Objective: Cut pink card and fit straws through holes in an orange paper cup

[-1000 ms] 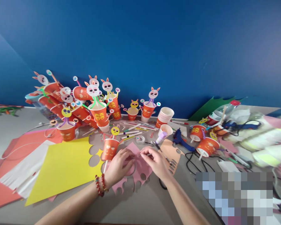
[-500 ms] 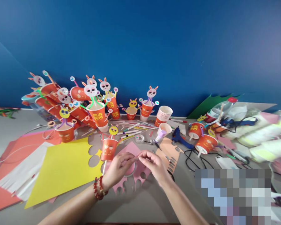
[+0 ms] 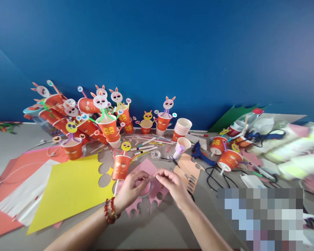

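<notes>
Pinching a tiny pale piece [image 3: 152, 176], too small to identify, between closed fingertips, the left hand [image 3: 132, 186] and right hand [image 3: 171, 181] meet above a pink sheet [image 3: 155, 188] on the bench [image 3: 157, 233]. Beside the left hand, an orange cup [image 3: 121, 168] bears a yellow face [image 3: 126, 146] above its rim. Farther left, another cup [image 3: 71, 150] contains purple strips [image 3: 72, 137] rising from its mouth. Behind the right hand, nested cups [image 3: 182, 129] stand near a single cup [image 3: 185, 142]; whether the purple-capped tube [image 3: 178, 152] lies inside or against it cannot be told.
</notes>
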Demonstrator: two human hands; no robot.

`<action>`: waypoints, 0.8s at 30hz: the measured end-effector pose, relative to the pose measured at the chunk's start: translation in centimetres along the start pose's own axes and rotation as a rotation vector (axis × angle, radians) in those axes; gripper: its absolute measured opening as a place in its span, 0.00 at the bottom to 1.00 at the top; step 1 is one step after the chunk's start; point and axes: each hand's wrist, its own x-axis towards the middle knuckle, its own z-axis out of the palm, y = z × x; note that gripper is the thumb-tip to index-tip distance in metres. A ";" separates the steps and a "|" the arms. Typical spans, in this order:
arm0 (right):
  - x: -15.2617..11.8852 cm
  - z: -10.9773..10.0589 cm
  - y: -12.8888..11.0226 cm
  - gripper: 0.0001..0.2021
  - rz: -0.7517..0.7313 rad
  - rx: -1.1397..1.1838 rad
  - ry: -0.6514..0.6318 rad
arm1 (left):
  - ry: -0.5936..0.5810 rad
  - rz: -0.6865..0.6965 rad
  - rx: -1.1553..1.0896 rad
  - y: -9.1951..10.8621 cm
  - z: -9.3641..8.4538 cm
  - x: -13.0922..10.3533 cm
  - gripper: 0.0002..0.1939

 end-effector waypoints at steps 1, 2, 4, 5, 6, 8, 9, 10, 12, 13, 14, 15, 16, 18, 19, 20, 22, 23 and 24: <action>0.0 0.0 0.1 0.12 0.005 0.003 -0.003 | 0.001 0.000 0.001 0.0 0.0 0.0 0.11; 0.0 0.0 0.2 0.12 0.007 0.008 -0.009 | 0.002 0.000 0.000 0.0 0.0 0.0 0.12; 0.1 0.1 0.3 0.11 -0.002 0.014 -0.020 | 0.004 -0.005 -0.002 0.0 0.0 0.1 0.11; 0.1 0.2 0.3 0.10 -0.020 0.006 -0.017 | 0.004 -0.012 -0.005 0.0 0.1 0.1 0.11; 0.1 0.3 0.3 0.09 -0.049 -0.012 -0.005 | 0.006 -0.021 -0.007 0.1 0.1 0.1 0.11; 0.0 0.7 0.2 0.08 -0.125 -0.065 0.032 | 0.008 -0.041 -0.019 0.1 0.1 0.1 0.12; 0.0 0.8 0.0 0.09 -0.163 -0.087 0.052 | 0.008 -0.051 -0.031 0.0 0.2 0.1 0.12; -0.1 1.0 -0.1 0.09 -0.195 -0.102 0.069 | 0.009 -0.061 -0.047 0.0 0.2 0.1 0.13; -0.3 1.1 -0.3 0.08 -0.239 -0.110 0.088 | 0.018 -0.086 -0.087 -0.3 0.2 0.1 0.13; -0.4 1.2 -0.4 0.08 -0.252 -0.105 0.091 | 0.026 -0.101 -0.107 -0.5 0.2 0.1 0.14; -0.5 1.1 -0.4 0.08 -0.257 -0.096 0.089 | 0.037 -0.117 -0.120 -0.7 0.3 0.1 0.14; -0.5 1.1 -0.5 0.08 -0.254 -0.085 0.082 | 0.047 -0.132 -0.126 -0.9 0.3 0.1 0.14; -0.5 1.1 -0.5 0.08 -0.244 -0.074 0.070 | 0.053 -0.145 -0.125 -1.0 0.3 0.1 0.14; -0.5 1.0 -0.4 0.08 -0.213 -0.060 0.056 | 0.047 -0.151 -0.104 -1.1 0.3 0.1 0.15; -0.5 1.0 -0.4 0.08 -0.200 -0.061 0.053 | 0.038 -0.145 -0.091 -1.1 0.4 0.1 0.15; -0.4 1.1 -0.3 0.08 -0.190 -0.067 0.054 | 0.029 -0.135 -0.080 -1.0 0.4 0.2 0.15; -0.3 1.2 -0.3 0.08 -0.182 -0.090 0.065 | 0.015 -0.117 -0.069 -0.9 0.4 0.2 0.15; -0.3 1.3 -0.3 0.08 -0.181 -0.103 0.070 | 0.010 -0.111 -0.066 -0.8 0.4 0.2 0.15; -0.2 1.3 -0.3 0.08 -0.179 -0.117 0.077 | 0.007 -0.107 -0.063 -0.8 0.4 0.2 0.15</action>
